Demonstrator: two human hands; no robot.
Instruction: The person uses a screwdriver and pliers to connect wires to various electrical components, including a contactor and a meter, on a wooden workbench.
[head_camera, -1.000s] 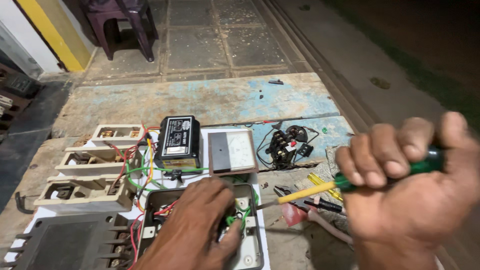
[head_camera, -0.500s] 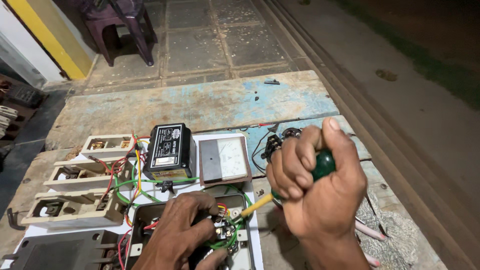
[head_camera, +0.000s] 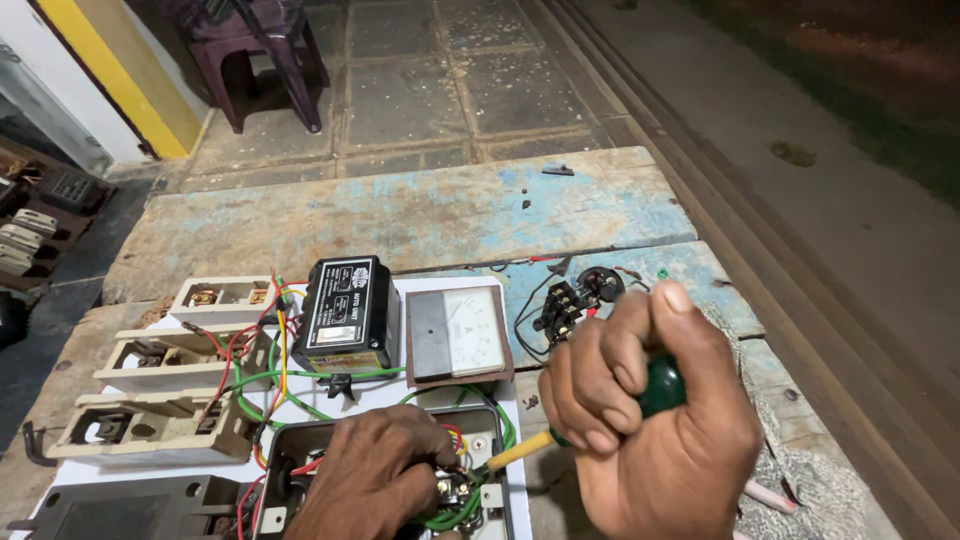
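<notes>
Shifted slightly since half a second ago: right hand (head_camera: 650, 420) drawn a little lower and nearer the lens, left hand (head_camera: 375, 475) settled deeper over the open grey metal switch box (head_camera: 490, 435), camera tipped a touch so the boards sit higher in frame. From the head view, right fingers (head_camera: 590, 385) wrapped in a tight fist round the green-handled screwdriver with a yellow shaft collar (head_camera: 520, 450), thumb up over the handle end, tip angled down-left into the box just beside the left fingertips. Left fingers curled narrow over a small terminal block among green, red and yellow wires (head_camera: 470, 505), pressing on it; whether pinching anything, cannot tell. Behind the box, on the white mounting board (head_camera: 395, 395), a black rectangular control unit with a white label (head_camera: 345, 315) and just beside it a square analogue panel meter with a white dial (head_camera: 458, 335). At left, three cream ceramic fuse carriers (head_camera: 160, 360) stacked front to back, wired with red and green leads. Past the right knuckles, a black rotary switch with loose black leads (head_camera: 575, 300), partly hidden by the fist. Beneath everything, a worn blue-painted wooden bench (head_camera: 400, 215); beyond, paved ground and a dark purple plastic chair (head_camera: 260, 50).
</notes>
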